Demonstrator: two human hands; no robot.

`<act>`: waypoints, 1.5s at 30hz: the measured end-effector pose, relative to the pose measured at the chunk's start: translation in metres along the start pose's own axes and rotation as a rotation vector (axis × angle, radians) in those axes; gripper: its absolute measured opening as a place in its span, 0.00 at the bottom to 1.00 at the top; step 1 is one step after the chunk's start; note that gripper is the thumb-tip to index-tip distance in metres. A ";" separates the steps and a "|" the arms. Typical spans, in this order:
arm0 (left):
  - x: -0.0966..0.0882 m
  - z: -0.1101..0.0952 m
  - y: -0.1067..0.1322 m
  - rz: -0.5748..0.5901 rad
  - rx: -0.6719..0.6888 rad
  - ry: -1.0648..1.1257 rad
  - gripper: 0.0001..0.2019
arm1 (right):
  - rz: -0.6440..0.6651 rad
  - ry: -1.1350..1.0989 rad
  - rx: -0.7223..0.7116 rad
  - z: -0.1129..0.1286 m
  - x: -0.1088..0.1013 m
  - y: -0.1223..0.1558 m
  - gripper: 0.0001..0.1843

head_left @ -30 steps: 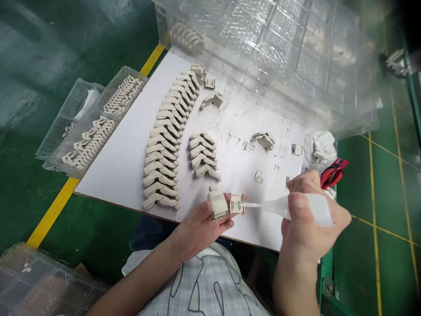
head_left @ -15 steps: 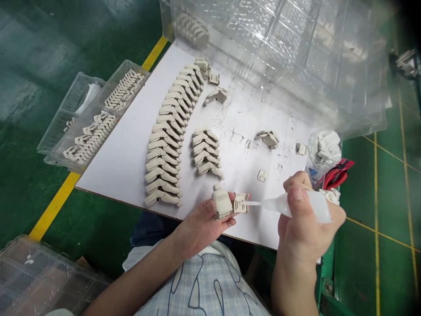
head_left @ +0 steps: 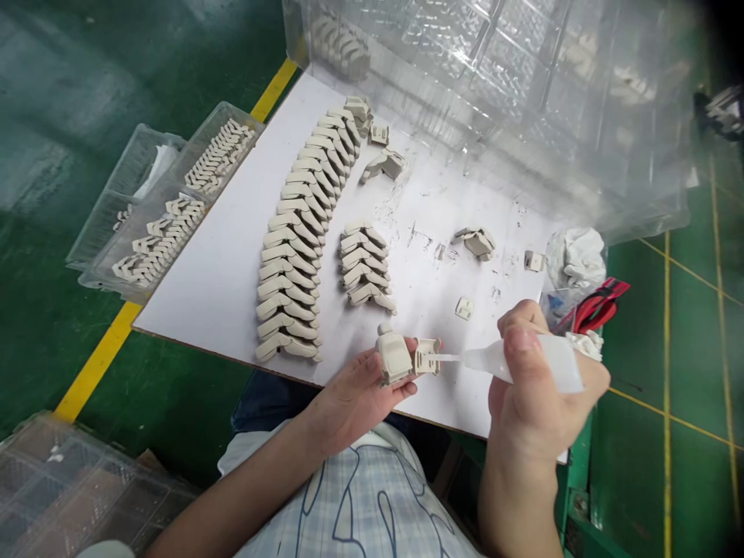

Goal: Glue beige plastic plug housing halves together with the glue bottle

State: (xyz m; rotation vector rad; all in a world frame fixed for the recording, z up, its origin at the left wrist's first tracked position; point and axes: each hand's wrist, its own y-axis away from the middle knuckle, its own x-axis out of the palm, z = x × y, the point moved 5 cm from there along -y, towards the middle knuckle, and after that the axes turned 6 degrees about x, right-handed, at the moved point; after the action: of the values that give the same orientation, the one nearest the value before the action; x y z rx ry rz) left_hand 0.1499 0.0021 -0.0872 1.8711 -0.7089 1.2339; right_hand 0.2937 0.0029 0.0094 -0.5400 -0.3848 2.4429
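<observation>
My left hand (head_left: 354, 395) is closed around beige plastic parts near the table's front edge. One is a rounded body-like part (head_left: 395, 359) with a small knob on top; beside it a slotted, curved plate (head_left: 427, 356) rests by the fingertips. In my right hand (head_left: 532, 387) is a white squeeze bottle (head_left: 494, 361), held sideways. Its thin nozzle reaches left, with the tip at the inner face of the slotted plate. Whether any liquid comes out is too small to tell.
A long row of beige angled parts (head_left: 291, 248) and a shorter row (head_left: 366, 263) lie on the white tabletop (head_left: 221, 287). Small loose pieces (head_left: 464, 308) lie to the right. A clear compartment box (head_left: 494, 101) stands behind. Red-handled pliers (head_left: 596, 310) are at the right edge.
Almost nothing differs. The bottle and my right hand have shifted very slightly left; the nozzle tip stays at the slotted plate, and my left hand keeps its hold.
</observation>
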 end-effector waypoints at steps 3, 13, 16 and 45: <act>0.000 0.000 0.000 0.018 -0.001 0.001 0.18 | 0.000 0.021 0.014 0.000 0.001 0.001 0.27; 0.001 0.000 0.000 0.014 -0.003 0.027 0.18 | -0.026 0.002 0.002 -0.004 -0.008 -0.001 0.26; 0.002 -0.001 0.002 -0.043 -0.003 0.022 0.18 | -0.032 0.043 0.033 -0.007 -0.011 0.000 0.27; 0.007 0.010 0.006 -0.119 -0.054 0.183 0.16 | -0.284 0.651 0.115 -0.032 -0.075 0.009 0.19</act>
State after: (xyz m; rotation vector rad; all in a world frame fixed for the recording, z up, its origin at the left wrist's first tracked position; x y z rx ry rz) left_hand 0.1526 -0.0095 -0.0816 1.7051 -0.5196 1.2767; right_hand 0.3591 -0.0453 -0.0009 -1.0954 -0.0406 1.8729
